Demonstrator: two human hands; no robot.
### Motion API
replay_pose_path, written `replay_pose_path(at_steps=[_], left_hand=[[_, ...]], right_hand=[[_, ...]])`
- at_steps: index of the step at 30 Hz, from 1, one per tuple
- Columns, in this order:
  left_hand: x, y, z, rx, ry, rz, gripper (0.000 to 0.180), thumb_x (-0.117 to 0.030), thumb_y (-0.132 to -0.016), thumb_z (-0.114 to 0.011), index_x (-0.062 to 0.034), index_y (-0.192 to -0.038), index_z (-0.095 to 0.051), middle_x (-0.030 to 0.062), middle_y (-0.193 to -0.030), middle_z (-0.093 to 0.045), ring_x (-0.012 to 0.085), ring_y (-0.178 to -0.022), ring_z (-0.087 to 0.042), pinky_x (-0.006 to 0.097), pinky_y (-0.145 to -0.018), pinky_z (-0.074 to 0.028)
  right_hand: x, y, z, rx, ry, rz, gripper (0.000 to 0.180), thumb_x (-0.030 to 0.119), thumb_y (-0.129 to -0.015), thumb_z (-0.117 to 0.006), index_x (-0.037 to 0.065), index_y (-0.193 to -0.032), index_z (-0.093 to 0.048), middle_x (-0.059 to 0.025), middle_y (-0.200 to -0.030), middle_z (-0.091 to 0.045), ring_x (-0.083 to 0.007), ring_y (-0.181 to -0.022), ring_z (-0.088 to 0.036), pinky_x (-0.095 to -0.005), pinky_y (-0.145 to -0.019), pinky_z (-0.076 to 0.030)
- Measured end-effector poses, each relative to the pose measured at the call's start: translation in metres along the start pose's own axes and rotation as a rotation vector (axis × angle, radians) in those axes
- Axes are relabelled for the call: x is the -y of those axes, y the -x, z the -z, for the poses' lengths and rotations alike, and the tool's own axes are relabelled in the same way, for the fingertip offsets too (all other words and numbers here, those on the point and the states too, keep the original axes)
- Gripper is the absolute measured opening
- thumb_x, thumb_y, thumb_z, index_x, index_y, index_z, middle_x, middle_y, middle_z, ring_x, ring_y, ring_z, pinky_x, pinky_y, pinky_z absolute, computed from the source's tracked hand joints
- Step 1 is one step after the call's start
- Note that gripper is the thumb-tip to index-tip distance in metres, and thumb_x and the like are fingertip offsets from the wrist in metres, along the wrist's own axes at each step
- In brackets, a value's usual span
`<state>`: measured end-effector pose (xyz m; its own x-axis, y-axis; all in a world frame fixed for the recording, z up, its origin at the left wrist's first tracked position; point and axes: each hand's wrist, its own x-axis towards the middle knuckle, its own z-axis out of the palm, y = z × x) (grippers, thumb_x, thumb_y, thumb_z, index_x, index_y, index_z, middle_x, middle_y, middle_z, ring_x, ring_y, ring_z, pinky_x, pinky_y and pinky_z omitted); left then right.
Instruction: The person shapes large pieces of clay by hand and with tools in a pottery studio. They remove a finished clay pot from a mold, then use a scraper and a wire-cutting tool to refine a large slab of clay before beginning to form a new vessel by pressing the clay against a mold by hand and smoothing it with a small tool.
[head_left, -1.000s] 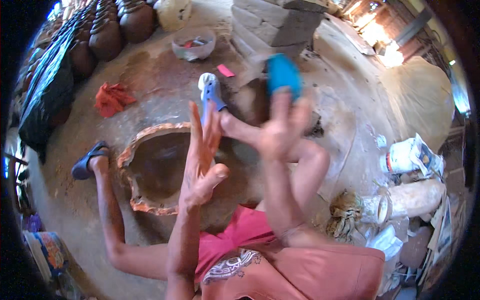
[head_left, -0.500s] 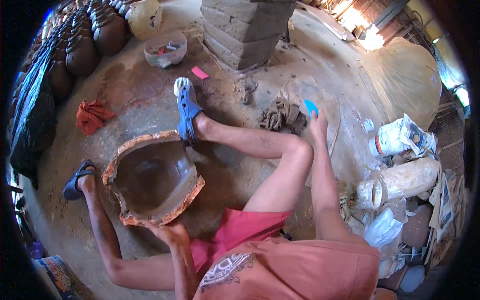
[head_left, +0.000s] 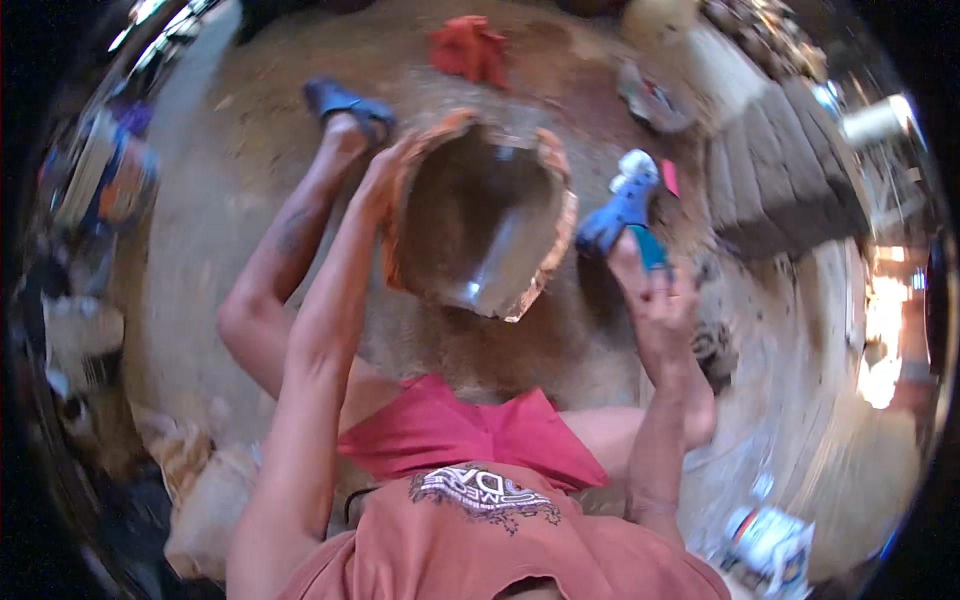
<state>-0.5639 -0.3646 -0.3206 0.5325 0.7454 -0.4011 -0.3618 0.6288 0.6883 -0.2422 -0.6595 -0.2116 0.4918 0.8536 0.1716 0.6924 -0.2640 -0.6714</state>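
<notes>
A large clay bowl-like mould (head_left: 480, 215), dark and shiny inside with a ragged orange rim, stands between my spread legs. My left hand (head_left: 385, 178) holds its left rim, its fingers partly hidden and blurred. My right hand (head_left: 665, 298), in front of my right foot, grips a thin teal-blue scraper (head_left: 648, 247) that points up and away from me. The scraper is apart from the mould. Motion smears the fingers of my right hand somewhat.
Blue clogs (head_left: 622, 215) are on my feet, either side of the mould. A crumpled red cloth (head_left: 470, 50) lies beyond it. A plastic basin (head_left: 655, 98), a pink piece (head_left: 670, 178) and a large grey clay block (head_left: 785, 170) are at the far right. A white bucket (head_left: 765, 545) lies near right.
My view has swung left. My left hand has moved from the mould's near rim to its left rim. My right hand has brought the scraper in from the far right, closer to the mould.
</notes>
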Motion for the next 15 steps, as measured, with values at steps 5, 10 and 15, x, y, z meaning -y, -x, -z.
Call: replay_pose_path(at_steps=[5, 10, 15], left_hand=[[0.004, 0.014, 0.07, 0.069, -0.082, 0.1, 0.067, -0.056, -0.107, -0.042, -0.0054, -0.15, -0.051, 0.0095, -0.149, -0.057, 0.0243, -0.132, -0.056, 0.04, -0.112, -0.044], [0.085, 0.097, 0.065, -0.746, 0.106, -0.272, 0.051, -0.043, -0.105, -0.052, -0.0102, -0.144, -0.053, 0.0088, -0.137, -0.061, 0.0211, -0.114, -0.061, 0.039, -0.102, -0.045], [0.214, 0.13, 0.039, -1.042, 0.103, -0.158, 0.039, -0.021, -0.101, -0.057, -0.0078, -0.137, -0.053, 0.0052, -0.114, -0.063, 0.0169, -0.094, -0.059, 0.033, -0.074, -0.053]], right_hand=[[0.094, 0.015, -0.12, 0.469, 0.002, 0.397, 0.013, 0.016, -0.105, -0.055, 0.005, -0.104, -0.06, -0.0141, -0.076, -0.072, -0.0288, -0.066, -0.072, -0.0429, -0.057, -0.052], [0.131, 0.014, -0.18, 0.535, 0.263, 0.771, 0.01, 0.017, -0.101, -0.057, 0.006, -0.101, -0.057, -0.0168, -0.082, -0.071, -0.038, -0.074, -0.071, -0.0487, -0.061, -0.053], [0.141, 0.028, -0.213, 0.735, 0.469, 1.124, 0.008, 0.015, -0.094, -0.058, 0.008, -0.098, -0.054, -0.0119, -0.08, -0.067, -0.0338, -0.074, -0.072, -0.0476, -0.061, -0.057]])
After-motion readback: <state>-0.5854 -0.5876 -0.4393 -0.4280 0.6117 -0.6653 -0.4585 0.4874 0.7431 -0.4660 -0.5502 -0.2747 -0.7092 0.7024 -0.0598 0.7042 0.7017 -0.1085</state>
